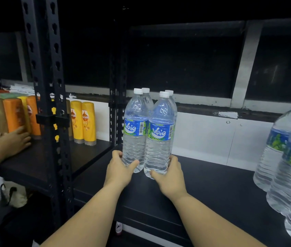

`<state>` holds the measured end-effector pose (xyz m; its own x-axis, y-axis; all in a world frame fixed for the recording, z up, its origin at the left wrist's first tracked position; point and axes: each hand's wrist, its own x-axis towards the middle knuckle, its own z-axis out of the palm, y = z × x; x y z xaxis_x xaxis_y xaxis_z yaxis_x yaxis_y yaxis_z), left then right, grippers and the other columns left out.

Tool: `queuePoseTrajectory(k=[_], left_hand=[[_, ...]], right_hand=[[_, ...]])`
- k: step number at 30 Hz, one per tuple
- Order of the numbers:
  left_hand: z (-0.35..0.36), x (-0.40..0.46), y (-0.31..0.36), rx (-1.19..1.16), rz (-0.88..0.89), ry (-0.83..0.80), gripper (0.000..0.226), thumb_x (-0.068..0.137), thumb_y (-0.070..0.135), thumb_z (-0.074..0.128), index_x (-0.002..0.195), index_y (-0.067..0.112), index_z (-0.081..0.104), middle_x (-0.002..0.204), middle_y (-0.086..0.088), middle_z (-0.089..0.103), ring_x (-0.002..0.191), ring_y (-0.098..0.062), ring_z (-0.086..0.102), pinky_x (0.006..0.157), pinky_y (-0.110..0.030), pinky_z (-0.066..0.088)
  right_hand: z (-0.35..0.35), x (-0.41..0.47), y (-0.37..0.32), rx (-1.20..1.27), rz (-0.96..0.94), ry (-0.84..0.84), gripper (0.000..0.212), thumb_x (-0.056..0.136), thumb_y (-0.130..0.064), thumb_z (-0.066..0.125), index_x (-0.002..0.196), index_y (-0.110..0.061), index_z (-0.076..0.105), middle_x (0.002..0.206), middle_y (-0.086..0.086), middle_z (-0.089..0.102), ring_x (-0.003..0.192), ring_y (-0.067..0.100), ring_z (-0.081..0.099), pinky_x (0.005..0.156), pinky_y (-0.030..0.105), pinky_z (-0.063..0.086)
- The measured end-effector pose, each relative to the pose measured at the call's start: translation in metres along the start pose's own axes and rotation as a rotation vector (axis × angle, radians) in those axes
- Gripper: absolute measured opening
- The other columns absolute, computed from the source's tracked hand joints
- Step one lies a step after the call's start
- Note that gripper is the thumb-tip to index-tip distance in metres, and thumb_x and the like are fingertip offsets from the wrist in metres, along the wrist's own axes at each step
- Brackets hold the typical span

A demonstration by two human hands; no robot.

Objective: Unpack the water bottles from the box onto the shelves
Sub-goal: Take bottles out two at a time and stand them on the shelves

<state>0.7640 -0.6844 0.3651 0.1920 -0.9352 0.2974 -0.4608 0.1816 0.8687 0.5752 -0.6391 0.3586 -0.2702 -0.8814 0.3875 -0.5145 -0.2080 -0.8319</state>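
Note:
Two clear water bottles with blue labels and white caps stand upright on the black shelf. My left hand grips the base of the left bottle. My right hand grips the base of the right bottle. The two bottles touch side by side. Two more bottles stand directly behind them, mostly hidden, only caps and shoulders showing. The box is out of view.
Larger water bottles stand at the shelf's right end. A black perforated upright post divides the shelving. On the left shelf stand yellow and orange shampoo bottles, where another person's hands rest.

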Motion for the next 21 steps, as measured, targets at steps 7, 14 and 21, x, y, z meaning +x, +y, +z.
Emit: queuePoseTrajectory(k=[7,14,21], left_hand=[[-0.0007,-0.0014,0.0002,0.027,0.005,-0.014,0.050,0.084,0.030,0.081,0.119,0.023,0.046,0.116,0.000,0.067,0.104,-0.022,0.066,0.077,-0.032,0.045],[-0.0004,0.0008,-0.0027,0.012,0.005,-0.010,0.055,0.084,0.035,0.086,0.119,0.026,0.045,0.118,0.003,0.067,0.109,-0.022,0.067,0.087,-0.034,0.049],[-0.0039,-0.0014,-0.0027,-0.004,0.010,-0.021,0.055,0.083,0.037,0.087,0.120,0.027,0.048,0.111,0.011,0.067,0.105,-0.018,0.067,0.087,-0.035,0.050]], right_hand=[[0.0038,0.0008,-0.0001,-0.058,-0.034,-0.002,0.073,0.081,-0.031,0.082,0.144,-0.023,0.046,0.136,-0.004,0.052,0.125,0.011,0.049,0.106,0.034,0.045],[0.0032,0.0003,-0.0007,-0.059,-0.010,0.001,0.069,0.083,-0.031,0.080,0.141,-0.025,0.044,0.135,-0.005,0.060,0.125,0.018,0.060,0.105,0.042,0.052],[0.0009,-0.0017,-0.0028,-0.076,-0.007,-0.010,0.074,0.085,-0.032,0.082,0.146,-0.024,0.041,0.139,-0.006,0.059,0.127,0.018,0.059,0.104,0.042,0.052]])
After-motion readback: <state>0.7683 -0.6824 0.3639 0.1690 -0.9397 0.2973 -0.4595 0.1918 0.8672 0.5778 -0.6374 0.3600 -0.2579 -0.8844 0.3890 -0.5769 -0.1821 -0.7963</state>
